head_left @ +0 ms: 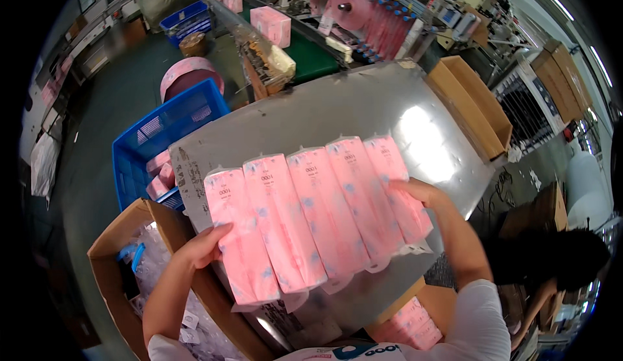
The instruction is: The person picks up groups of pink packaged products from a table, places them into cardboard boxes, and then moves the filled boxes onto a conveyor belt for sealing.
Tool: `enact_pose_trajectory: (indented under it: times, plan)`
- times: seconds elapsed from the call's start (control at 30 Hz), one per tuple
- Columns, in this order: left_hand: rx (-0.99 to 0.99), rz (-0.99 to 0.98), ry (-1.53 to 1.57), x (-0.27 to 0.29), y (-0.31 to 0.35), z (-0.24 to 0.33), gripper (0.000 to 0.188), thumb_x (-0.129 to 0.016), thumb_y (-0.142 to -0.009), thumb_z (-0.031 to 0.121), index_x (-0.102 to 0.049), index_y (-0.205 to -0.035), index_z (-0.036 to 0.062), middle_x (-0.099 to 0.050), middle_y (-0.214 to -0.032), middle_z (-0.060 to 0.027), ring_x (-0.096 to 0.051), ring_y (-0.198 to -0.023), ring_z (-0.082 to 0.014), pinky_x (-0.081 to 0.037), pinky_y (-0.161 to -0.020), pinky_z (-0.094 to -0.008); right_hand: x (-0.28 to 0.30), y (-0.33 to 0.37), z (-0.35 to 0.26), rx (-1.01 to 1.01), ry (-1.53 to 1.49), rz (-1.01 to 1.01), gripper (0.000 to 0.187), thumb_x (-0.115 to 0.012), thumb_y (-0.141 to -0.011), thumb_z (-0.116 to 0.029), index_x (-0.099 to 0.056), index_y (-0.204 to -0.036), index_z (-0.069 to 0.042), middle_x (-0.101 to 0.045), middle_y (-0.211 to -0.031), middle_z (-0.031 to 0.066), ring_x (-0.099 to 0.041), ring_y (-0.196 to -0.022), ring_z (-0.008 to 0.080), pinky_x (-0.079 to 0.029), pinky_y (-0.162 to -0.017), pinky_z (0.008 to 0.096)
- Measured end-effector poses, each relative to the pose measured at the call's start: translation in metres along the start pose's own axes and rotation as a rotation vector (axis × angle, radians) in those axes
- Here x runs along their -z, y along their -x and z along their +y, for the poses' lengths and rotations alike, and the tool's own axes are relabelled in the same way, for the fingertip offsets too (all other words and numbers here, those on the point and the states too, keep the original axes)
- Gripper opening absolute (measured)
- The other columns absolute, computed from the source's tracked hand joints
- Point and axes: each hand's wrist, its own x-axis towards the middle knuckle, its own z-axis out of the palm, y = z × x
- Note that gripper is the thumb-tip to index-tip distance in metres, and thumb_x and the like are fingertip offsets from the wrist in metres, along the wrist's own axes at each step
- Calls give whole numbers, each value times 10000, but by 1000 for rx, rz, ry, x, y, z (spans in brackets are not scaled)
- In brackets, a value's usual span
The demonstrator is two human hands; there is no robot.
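Note:
Between my two hands is a row of several pink tissue packs (313, 208) in soft film with blue patches, standing side by side over the metal table. My left hand (209, 245) presses on the outer side of the leftmost pack, thumb on its face. At the opposite end, my right hand (417, 193) grips the rightmost pack, its fingers partly hidden behind it. Loose film flaps stick out at the packs' near ends.
The metal table (259, 124) reaches toward a green conveyor (315, 52) carrying pink packs. On the left stand a blue crate (146, 127) and a cardboard box (120, 237) of clear bags. Another box (389, 312) holds pink packs near me. A person (551, 263) is at right.

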Motion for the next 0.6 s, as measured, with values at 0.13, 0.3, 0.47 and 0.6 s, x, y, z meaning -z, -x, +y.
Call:
enact_pose_trajectory:
  times: [0.13, 0.3, 0.47, 0.6]
  plan:
    - [-104, 35, 67, -32, -10, -3, 618, -573, -842, 378, -403, -1288, -14, -539, -1218, -122, -541, -1098, -216, -436, -930, -363, -15, 41, 45, 56, -481, 49, 606, -564, -830, -425, -474, -1270, -18, -585, -1149, 117, -591, -1002, 204, -479, -849, 309]
    - [-256, 79, -146, -50, 9, -30, 552, -538, -867, 309, -405, -1277, -36, -544, -1200, -123, -539, -1090, -210, -434, -931, -340, -16, 114, 135, 135, -664, 213, 538, -542, -844, -367, -493, -1241, -7, -568, -1186, 127, -570, -1055, 226, -453, -904, 326]
    - [-605, -104, 120, -86, 39, -49, 535, -490, -921, 335, -363, -1356, 51, -466, -1329, -75, -487, -1179, -219, -395, -998, -369, -54, 179, 266, 432, -757, 135, 552, -671, -773, -179, -477, -1262, -14, -562, -1196, 106, -542, -1078, 220, -434, -923, 322]
    - [-572, -231, 405, -127, 19, -51, 483, -465, -935, 299, -380, -1343, 54, -479, -1312, -77, -498, -1159, -203, -409, -982, -361, -114, 220, 324, 125, -267, 429, 610, -739, -705, -147, -490, -1244, -5, -541, -1227, 89, -512, -1114, 213, -407, -952, 330]
